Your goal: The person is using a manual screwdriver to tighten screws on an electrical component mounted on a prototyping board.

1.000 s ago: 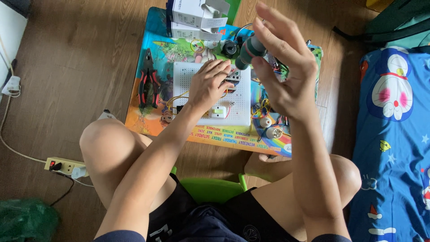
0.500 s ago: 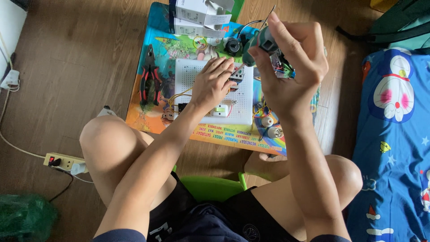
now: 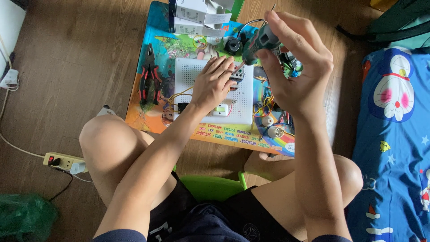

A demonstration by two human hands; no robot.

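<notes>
While pressed flat on the white perforated board (image 3: 210,89), left hand (image 3: 214,86) spread, fingers together and extended, clamped on nothing, fingertips beside a small black-and-white component (image 3: 237,75) mounted near the board's upper right; right hand (image 3: 299,74) raised above the board's right edge, closed around the green handle of a screwdriver (image 3: 259,44), thumb and fingers wrapped about it; shaft angled down-left, tip just beside the left fingertips at the small component; contact of tip with component not discernible; board lying on a colourful printed mat (image 3: 156,49) on the wooden floor (image 3: 76,58); yellow and red wires (image 3: 177,96) running along the board's left margin toward a small black part; small white module (image 3: 220,110) near the board's lower edge, just below the left wrist; red-and-black pliers (image 3: 150,80) on the mat, left of the board and apart from it; white cardboard boxes (image 3: 199,15) at the mat's top edge; black round part (image 3: 233,45) just above the board; white lamp holders (image 3: 274,130) on the mat at lower right, under the right forearm; white power strip (image 3: 62,161) on the floor at left, beside the left knee; green stool (image 3: 210,186) between the legs; blue cartoon-print fabric (image 3: 394,125) at far right.
</notes>
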